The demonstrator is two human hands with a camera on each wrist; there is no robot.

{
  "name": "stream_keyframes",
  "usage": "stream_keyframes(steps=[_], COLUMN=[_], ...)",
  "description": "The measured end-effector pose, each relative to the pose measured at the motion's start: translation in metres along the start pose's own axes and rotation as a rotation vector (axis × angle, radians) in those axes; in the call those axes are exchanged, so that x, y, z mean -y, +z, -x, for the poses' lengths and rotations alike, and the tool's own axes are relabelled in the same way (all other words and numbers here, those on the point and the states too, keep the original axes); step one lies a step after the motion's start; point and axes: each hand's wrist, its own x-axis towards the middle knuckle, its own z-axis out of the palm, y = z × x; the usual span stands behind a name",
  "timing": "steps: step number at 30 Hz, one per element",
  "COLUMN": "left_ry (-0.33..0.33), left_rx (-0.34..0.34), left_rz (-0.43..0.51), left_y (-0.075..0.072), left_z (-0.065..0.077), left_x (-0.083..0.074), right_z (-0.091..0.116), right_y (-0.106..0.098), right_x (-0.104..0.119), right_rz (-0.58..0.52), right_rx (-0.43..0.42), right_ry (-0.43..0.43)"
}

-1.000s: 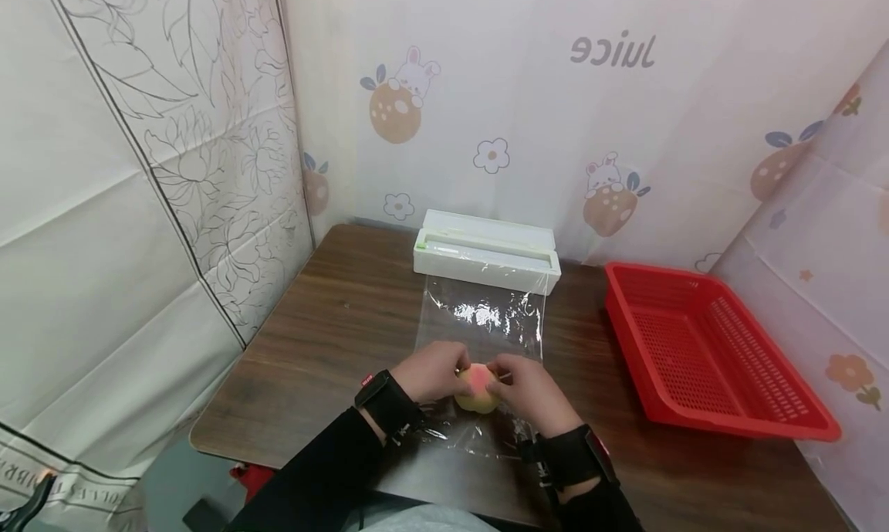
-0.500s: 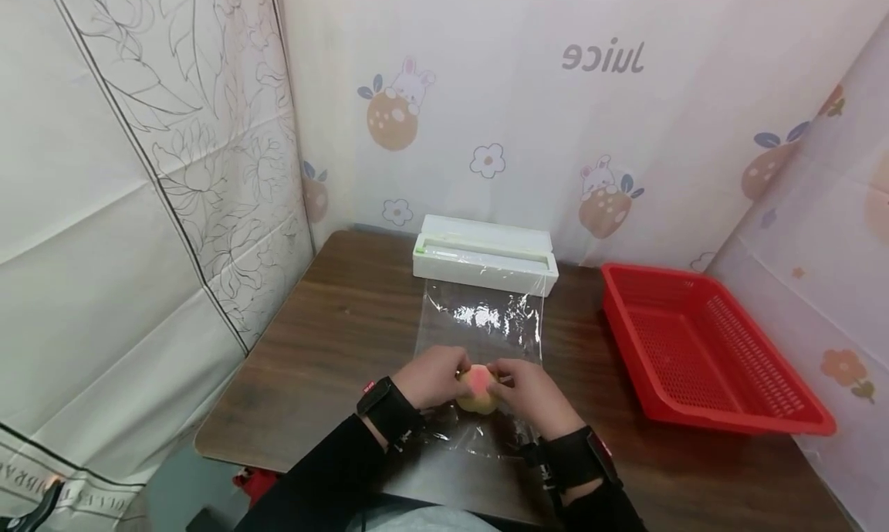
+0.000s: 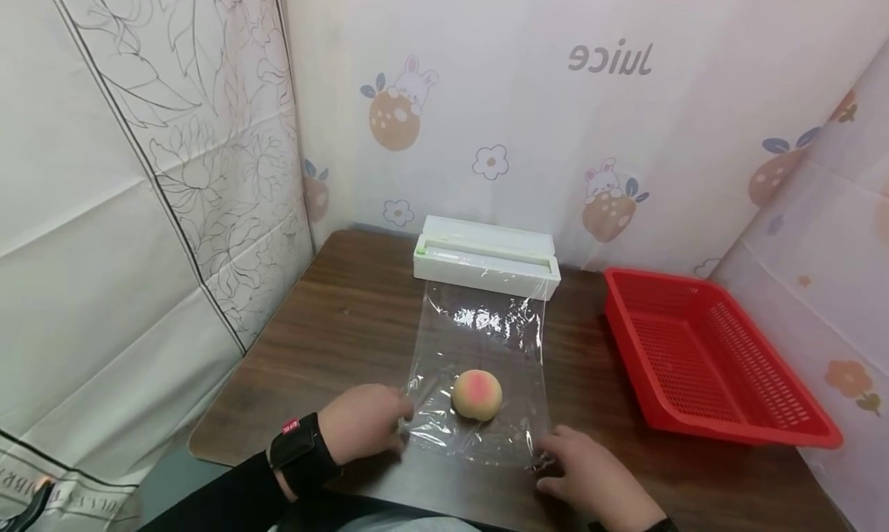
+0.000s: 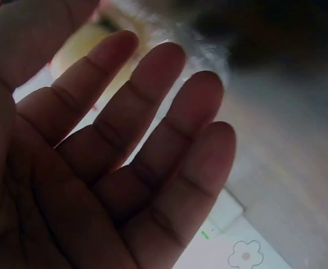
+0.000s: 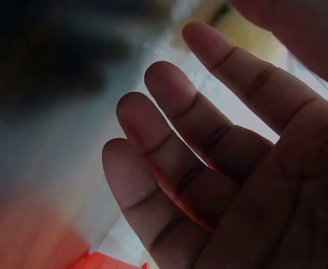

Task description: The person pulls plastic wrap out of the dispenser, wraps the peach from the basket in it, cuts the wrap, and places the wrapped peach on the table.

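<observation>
A yellow peach with a pink blush [image 3: 477,395] lies on a sheet of clear plastic wrap [image 3: 444,354] in the head view. The sheet runs forward from a white wrap box [image 3: 486,277] with its lid up. My left hand [image 3: 364,422] is at the sheet's left edge, fingertips right at the film. At the front right corner is my right hand [image 3: 590,474], its fingertips close to the film there. Both wrist views show loosely extended fingers [image 4: 158,73] [image 5: 169,84], with the peach blurred behind them.
To the right on the brown wooden table [image 3: 333,308] stands a red plastic basket [image 3: 694,347]. Printed curtains [image 3: 486,92] hang behind the table and on both sides.
Both hands have let go of the peach and moved apart and toward the table's front, to the sheet's edges. The peach now rests on the film, uncovered by fingers.
</observation>
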Motion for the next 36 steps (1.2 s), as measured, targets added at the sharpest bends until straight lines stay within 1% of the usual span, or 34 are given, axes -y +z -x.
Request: stream_keyframes(steps=[2,3,7,8,9,12,15,18,20,22,27,28,32,34,36], left_ry=[0.003,0.009,0.014,0.010,0.007,0.004,0.020,0.031,0.030,0.020,-0.007,-0.005,0.000,-0.008,-0.023], left_rx=[0.043,0.051,0.037,0.031,0.027,0.008,-0.014,-0.035,-0.039,-0.036,-0.022,-0.024,-0.028,-0.024,-0.024], left_rz=[-0.048,-0.080,-0.177,-0.185,-0.192,-0.199,-0.204,-0.218,-0.224,-0.211,-0.170,-0.177,-0.189,-0.181,-0.166], left_y=[0.002,0.004,0.011,0.013,0.014,0.018,0.020,0.020,0.020,0.020,0.020,0.020,0.022,0.023,0.022], left_z=[0.004,0.005,0.005,0.006,0.006,0.006,0.006,0.006,0.006,0.005,0.002,0.001,-0.001,-0.002,-0.003], left_x=[-0.002,-0.003,-0.004,-0.004,-0.004,-0.005,-0.007,-0.007,-0.006,-0.004,-0.001,0.000,-0.001,-0.003,-0.003], right_z=[0.001,0.000,-0.003,-0.003,-0.004,-0.006,-0.005,-0.004,-0.003,-0.005,-0.010,-0.010,-0.010,-0.008,-0.007], right_y=[0.006,0.009,0.019,0.021,0.023,0.027,0.029,0.028,0.026,0.024,0.022,0.022,0.025,0.027,0.027], right_x=[-0.001,0.000,0.002,0.002,0.002,0.002,0.003,0.005,0.005,0.005,0.002,0.001,0.000,0.000,-0.001], right_rz=[-0.003,0.007,0.054,0.073,0.078,0.080,0.083,0.085,0.072,0.063,0.037,0.037,0.077,0.086,0.069], right_rx=[0.079,0.097,0.076,0.055,0.052,0.046,0.022,-0.040,-0.060,-0.049,0.035,0.035,-0.008,-0.025,-0.026], right_ry=[0.023,0.028,-0.007,-0.021,-0.020,0.008,0.033,0.044,0.053,0.049,0.037,0.041,0.037,0.042,0.075])
